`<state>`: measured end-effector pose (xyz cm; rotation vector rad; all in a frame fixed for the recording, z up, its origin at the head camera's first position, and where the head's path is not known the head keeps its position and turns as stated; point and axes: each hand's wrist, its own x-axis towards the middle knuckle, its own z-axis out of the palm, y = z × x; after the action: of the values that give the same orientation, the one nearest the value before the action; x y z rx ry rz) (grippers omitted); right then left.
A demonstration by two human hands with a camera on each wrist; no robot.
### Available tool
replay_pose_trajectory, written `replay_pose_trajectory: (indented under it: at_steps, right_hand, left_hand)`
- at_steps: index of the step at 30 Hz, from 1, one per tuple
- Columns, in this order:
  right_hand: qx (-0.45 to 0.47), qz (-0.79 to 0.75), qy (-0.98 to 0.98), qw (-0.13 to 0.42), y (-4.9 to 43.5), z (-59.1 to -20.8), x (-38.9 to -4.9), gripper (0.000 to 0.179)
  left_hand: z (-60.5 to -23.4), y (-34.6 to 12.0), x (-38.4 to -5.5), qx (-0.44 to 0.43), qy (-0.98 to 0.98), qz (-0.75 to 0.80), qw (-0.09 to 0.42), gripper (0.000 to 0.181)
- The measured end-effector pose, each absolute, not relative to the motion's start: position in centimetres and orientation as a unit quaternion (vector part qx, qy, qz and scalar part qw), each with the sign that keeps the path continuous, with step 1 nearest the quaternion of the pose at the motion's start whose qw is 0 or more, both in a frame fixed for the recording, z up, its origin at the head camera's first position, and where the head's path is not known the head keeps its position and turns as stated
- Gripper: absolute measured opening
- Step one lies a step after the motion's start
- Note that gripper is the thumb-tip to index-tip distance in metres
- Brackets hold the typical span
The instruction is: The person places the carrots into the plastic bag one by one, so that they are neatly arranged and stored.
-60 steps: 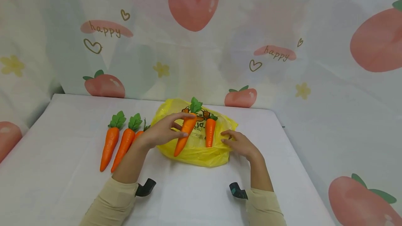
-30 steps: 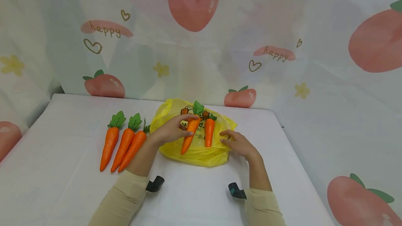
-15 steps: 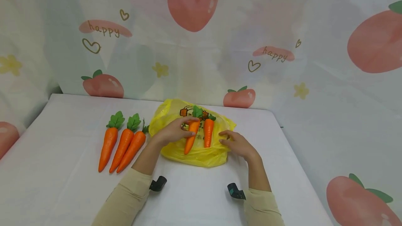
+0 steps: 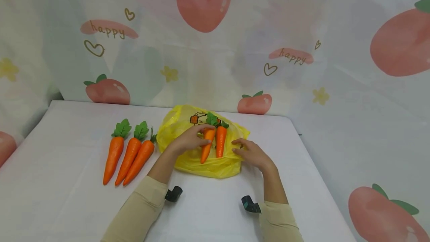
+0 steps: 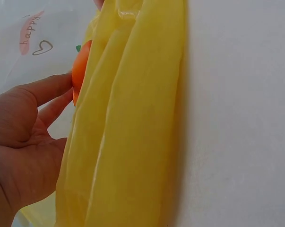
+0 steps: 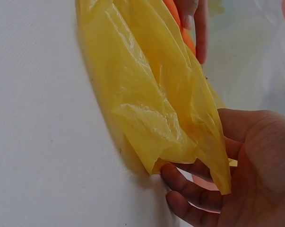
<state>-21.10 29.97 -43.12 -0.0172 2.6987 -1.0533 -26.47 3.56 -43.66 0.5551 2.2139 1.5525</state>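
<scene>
My left hand [image 4: 191, 138] pinches an orange carrot [image 4: 207, 148] with green leaves between thumb and fingers, over the yellow plastic bag [image 4: 218, 171]. In the left wrist view the bag's folds hide most of that carrot [image 5: 80, 71]. Close to its right, a second carrot [image 4: 220, 142] lies at the bag's mouth, its tip by the near rim. At the bag's right edge, my right hand [image 4: 253, 155] holds the rim; the right wrist view shows the yellow film [image 6: 142, 94] between its thumb and fingers.
Left of the bag, three more carrots [image 4: 129, 161] lie side by side on the white-covered table [image 4: 201, 212], leaves pointing away. A printed cloth backdrop [image 4: 151, 85] rises behind the table's far edge. Black wrist mounts [image 4: 173, 194] stick out from both sleeves.
My left hand has moved right and a little lower with its carrot, bringing it close to the one at the bag's mouth. The right hand has stayed nearly still on the bag.
</scene>
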Motion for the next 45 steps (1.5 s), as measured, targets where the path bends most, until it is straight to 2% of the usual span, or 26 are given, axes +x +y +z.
replay_pose_trajectory:
  at_steps: [8, 29, 45]
  right_hand:
    - [-0.003, -0.360, 0.925, 0.121, 29.9, -43.2, -21.1, 0.038]
    - [-0.004, -0.362, 0.924, 0.122, 29.7, -43.4, -21.3, 0.038]
    - [-0.006, -0.367, 0.925, 0.096, 29.8, -42.9, -21.3, 0.037]
  left_hand:
    - [-44.2, 4.4, -27.2, 0.185, 0.795, 0.544, 0.197, 0.050]
    - [-45.4, 6.4, -26.9, 0.164, 0.819, 0.534, 0.130, 0.051]
    - [-45.3, 6.5, -26.7, 0.159, 0.821, 0.528, 0.147, 0.054]
